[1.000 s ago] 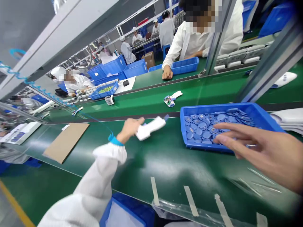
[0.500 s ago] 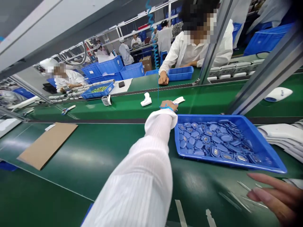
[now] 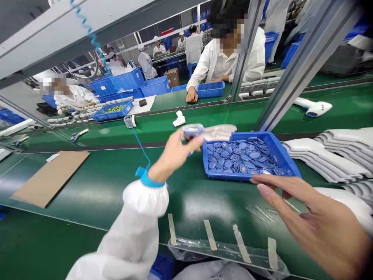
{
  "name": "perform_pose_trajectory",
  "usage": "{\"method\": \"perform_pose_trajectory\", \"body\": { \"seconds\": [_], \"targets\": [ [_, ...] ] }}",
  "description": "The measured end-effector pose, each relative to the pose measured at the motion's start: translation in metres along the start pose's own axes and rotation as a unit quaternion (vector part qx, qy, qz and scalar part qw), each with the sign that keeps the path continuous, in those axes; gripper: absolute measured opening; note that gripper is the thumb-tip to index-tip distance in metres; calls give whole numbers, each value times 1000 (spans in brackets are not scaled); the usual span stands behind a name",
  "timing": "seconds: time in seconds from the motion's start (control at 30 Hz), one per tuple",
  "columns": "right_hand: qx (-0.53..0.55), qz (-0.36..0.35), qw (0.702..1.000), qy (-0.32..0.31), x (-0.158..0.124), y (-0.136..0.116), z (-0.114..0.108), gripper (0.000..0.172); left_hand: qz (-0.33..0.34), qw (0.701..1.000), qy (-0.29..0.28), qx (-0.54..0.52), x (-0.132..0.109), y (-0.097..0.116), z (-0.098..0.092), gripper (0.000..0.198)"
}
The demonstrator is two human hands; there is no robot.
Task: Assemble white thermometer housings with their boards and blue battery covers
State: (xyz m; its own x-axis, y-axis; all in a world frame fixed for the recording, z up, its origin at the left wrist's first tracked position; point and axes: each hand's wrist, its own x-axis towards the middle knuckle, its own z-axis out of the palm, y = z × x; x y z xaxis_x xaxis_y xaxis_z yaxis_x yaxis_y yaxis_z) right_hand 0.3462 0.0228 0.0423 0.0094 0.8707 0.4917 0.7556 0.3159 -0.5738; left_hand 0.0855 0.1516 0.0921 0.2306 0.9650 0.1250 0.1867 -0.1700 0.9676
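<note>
- The left hand (image 3: 175, 153) is raised over the desk (image 3: 116, 182), just left of the blue tray, its thumb and fingers closed around a white-handled part (image 3: 220, 132).
- This part is blurred; its blue-edged head lies in the grip, and its pale handle points right, above the tray's far left corner.
- A blue band (image 3: 151, 182) circles the left wrist below the hand, with a thin blue cord (image 3: 141, 144) running from it.
- The right hand (image 3: 320, 217) is half open at the near right, thumb and fingers apart, with nothing visible in its grasp.
- Its fingertips overlap the near edge of the blue tray (image 3: 229, 177) in view; whether they touch it cannot be told.
- The tray holds many loose blue oval pieces (image 3: 233, 155).
- Right of the tray, curved white shells (image 3: 326, 155) lie nested in rows; another white shell (image 3: 346, 197) is partly hidden behind the right hand.
- Thin clear strips (image 3: 259, 214) lie on the desk between the tray and the near edge.
- Pale tape strips (image 3: 210, 235) cross a clear plastic sheet (image 3: 198, 245) along that near edge.
- A flat brown cardboard sheet (image 3: 52, 177) lies at the left.
- Beyond the desk, a small white device (image 3: 179, 118) stands on the green strip (image 3: 157, 130); a larger white device (image 3: 319, 109) lies farther right.
- On the far side, a co-worker's hand (image 3: 191, 94) rests beside a blue bin (image 3: 210, 89).
</note>
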Motion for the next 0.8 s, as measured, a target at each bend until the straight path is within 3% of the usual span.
{"method": "perform_pose_trajectory", "body": {
  "seconds": [0.13, 0.23, 0.47, 0.6, 0.7, 0.73, 0.8],
  "targets": [
    [19, -54, 998, -1, -1, -25, 14, 23, -35, 999, -29, 3, -82, -25, 31, 21],
    [12, -92, 996, -17, -5, -33, 26, 21, -63, 997, -55, 5, -112, -43, 49, 19],
    [-54, -137, 987, -64, -19, -34, 43, 16, -28, 995, -93, 23, -126, -55, 57, 14],
    [-133, -160, 975, -74, -24, -51, 34, 29, 26, 975, -126, 178, -132, -57, 60, 16],
    [-193, -170, 964, -65, -25, -60, 18, 35, 50, 928, -99, 355, -133, -59, 59, 30],
    [-195, -153, 966, -69, -27, -56, 13, 34, 35, 923, -81, 375, -133, -60, 57, 28],
    [-180, -92, 975, -89, -32, -35, 10, 34, -18, 940, -47, 337, -130, -63, 51, 17]
  ]
}}
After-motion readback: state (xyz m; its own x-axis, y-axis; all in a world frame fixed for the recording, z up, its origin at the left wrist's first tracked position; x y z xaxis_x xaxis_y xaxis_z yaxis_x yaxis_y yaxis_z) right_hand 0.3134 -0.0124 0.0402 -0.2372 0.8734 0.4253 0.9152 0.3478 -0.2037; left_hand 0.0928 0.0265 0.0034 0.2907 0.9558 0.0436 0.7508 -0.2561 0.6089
